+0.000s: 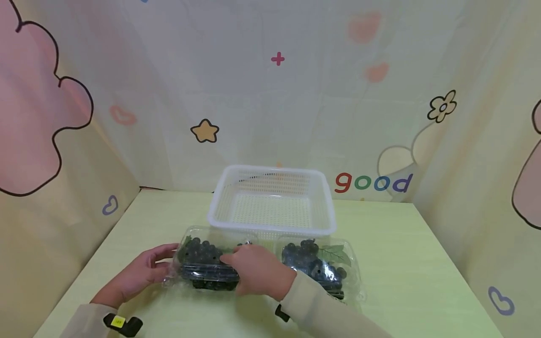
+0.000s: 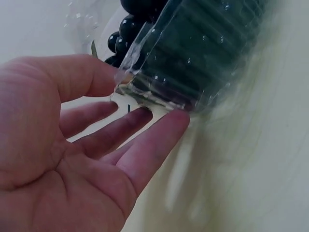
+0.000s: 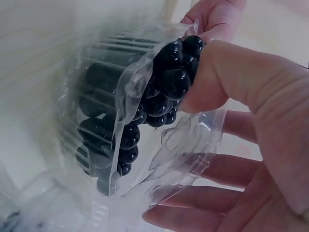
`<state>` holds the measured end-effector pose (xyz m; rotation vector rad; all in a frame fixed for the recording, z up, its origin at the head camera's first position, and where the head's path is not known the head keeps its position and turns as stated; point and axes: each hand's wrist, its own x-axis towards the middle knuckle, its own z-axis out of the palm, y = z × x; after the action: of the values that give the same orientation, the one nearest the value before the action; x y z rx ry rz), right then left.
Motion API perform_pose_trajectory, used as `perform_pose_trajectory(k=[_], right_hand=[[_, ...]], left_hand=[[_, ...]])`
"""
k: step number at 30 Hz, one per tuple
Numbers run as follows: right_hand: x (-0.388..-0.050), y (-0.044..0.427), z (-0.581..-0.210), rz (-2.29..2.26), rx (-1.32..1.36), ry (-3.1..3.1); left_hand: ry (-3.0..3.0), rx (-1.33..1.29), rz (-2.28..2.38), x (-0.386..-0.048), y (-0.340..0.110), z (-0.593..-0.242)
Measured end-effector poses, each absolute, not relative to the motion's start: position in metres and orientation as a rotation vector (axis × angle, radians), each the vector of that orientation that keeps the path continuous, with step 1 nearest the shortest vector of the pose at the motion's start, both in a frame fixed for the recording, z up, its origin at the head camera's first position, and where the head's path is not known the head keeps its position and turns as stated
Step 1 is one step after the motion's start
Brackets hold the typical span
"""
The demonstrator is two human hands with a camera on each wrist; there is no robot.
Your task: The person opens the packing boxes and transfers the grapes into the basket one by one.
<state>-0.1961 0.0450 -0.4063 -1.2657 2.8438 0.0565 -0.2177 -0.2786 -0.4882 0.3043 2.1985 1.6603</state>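
Observation:
A clear plastic clamshell box [image 1: 209,274] of dark grapes [image 3: 174,84] is near the front of the table, between my two hands. At its left end my left hand [image 1: 141,272] holds the edge, thumb on one side and fingertips on the other, as the left wrist view shows. My right hand [image 1: 264,272] grips the box toward its right end. In the right wrist view the thumb lies over the lid, with the fingers spread along the other side. Just right of that hand sits a second clear clamshell box [image 1: 351,263] of dark grapes, with a green leaf [image 1: 336,254] visible; my right forearm partly covers it.
Directly behind the boxes stands a white perforated plastic basket [image 1: 272,229]. The pale table [image 1: 393,253] extends to both sides. A printed curtain [image 1: 270,103] encloses the back and sides.

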Motion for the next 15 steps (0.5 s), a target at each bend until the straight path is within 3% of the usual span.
perform_pose_trajectory(k=[15], right_hand=[[-0.198, 0.055, -0.405, -0.218, -1.391, 2.905]], left_hand=[[2.411, -0.036, 1.67, -0.201, -0.263, -0.489]])
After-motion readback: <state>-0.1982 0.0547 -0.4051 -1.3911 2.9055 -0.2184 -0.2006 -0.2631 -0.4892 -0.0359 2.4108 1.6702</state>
